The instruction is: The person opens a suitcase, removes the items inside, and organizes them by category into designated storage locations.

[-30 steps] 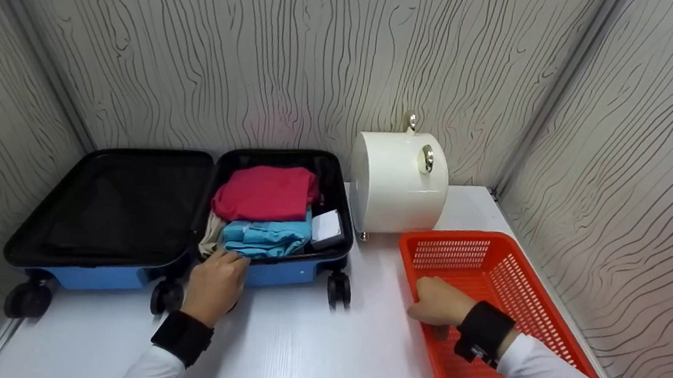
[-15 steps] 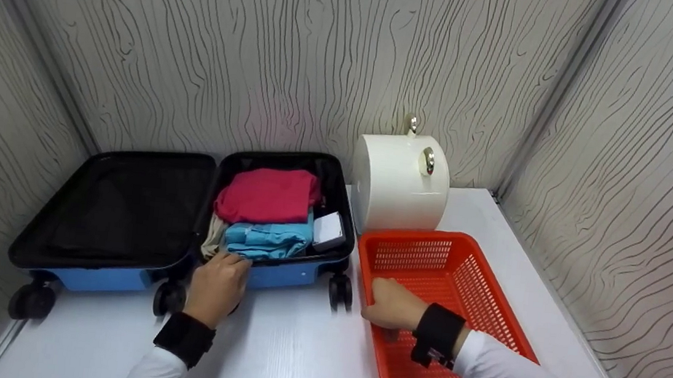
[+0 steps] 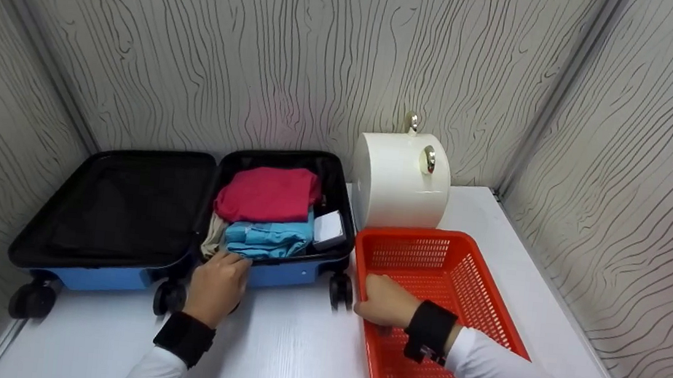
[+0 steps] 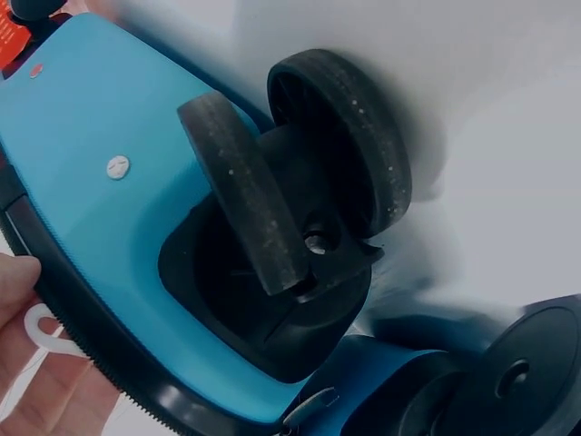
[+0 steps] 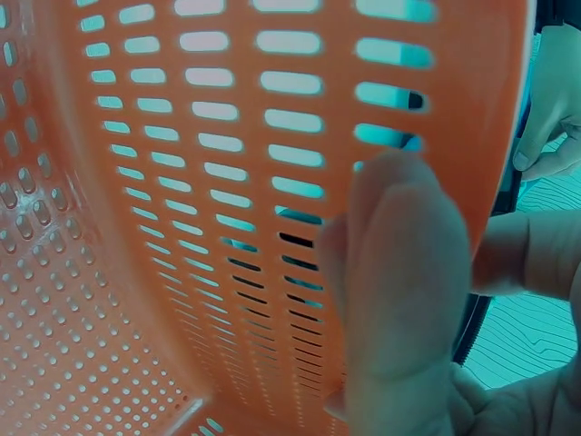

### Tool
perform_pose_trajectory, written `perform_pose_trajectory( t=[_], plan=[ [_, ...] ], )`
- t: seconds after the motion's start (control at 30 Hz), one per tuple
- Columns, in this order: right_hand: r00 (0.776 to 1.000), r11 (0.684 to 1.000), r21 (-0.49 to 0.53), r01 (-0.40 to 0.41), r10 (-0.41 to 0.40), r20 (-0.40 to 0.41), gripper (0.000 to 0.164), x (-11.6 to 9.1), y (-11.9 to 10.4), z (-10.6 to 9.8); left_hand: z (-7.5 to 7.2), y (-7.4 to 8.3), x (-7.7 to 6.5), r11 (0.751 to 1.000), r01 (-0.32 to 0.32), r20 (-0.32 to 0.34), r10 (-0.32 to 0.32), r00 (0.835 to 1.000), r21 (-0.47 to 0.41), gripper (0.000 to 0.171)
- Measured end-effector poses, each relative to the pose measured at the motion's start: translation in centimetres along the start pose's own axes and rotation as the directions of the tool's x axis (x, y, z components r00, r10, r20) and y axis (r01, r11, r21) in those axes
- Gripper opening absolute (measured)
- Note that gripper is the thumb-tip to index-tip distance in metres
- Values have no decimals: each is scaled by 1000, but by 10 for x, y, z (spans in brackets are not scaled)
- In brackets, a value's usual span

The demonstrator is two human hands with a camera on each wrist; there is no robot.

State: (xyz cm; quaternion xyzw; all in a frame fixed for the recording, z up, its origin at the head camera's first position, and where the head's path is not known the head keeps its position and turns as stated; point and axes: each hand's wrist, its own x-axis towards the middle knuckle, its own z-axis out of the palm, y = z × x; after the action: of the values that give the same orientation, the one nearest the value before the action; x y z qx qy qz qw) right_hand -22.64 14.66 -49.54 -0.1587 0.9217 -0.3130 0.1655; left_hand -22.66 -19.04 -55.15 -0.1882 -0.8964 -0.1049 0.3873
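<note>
**Your left hand (image 3: pixel 218 285) on the suitcase (image 3: pixel 282 276), your right hand (image 3: pixel 386 302) on the basket (image 3: pixel 492 300)**

Your left hand holds the near rim of the suitcase, its digits bent about the edge; in the left wrist view a white loop (image 4: pixel 45 332) lies by the fingers. The suitcase lies open on the desk (image 3: pixel 290 345), from the left of the frame to its centre. In the right half, pink cloth (image 3: pixel 268 195) lies at the back, blue cloth (image 3: pixel 270 238) in front, beige cloth (image 3: pixel 214 236) at left and a white box (image 3: pixel 328 228) at right. Your right hand grips the left rim of the basket, digits on both faces. The red basket sits at lower right of the frame, just beside the suitcase. Behind it stands a white drum (image 3: pixel 404 186); you cannot tell whether they touch.
</note>
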Motion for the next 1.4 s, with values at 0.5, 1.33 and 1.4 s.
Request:
perform_pose_trajectory(
  t=[0.5, 1.33, 1.4],
  plan=[
    [999, 999, -24, -25, 24, -47, 26, 17, -19, -31, -2, -2, 17, 998, 57, 83, -54, 995, -34, 16],
    [991, 910, 403, -94, 125, -51, 71, 147, -76, -74, 110, -171, 143, 648, 760, 753, -474, 456, -52, 43],
    [988, 892, 435, -127, 150, -20, 73, 155, -74, -70, 137, -190, 142, 658, 753, 761, -481, 436, -16, 32]
  ],
)
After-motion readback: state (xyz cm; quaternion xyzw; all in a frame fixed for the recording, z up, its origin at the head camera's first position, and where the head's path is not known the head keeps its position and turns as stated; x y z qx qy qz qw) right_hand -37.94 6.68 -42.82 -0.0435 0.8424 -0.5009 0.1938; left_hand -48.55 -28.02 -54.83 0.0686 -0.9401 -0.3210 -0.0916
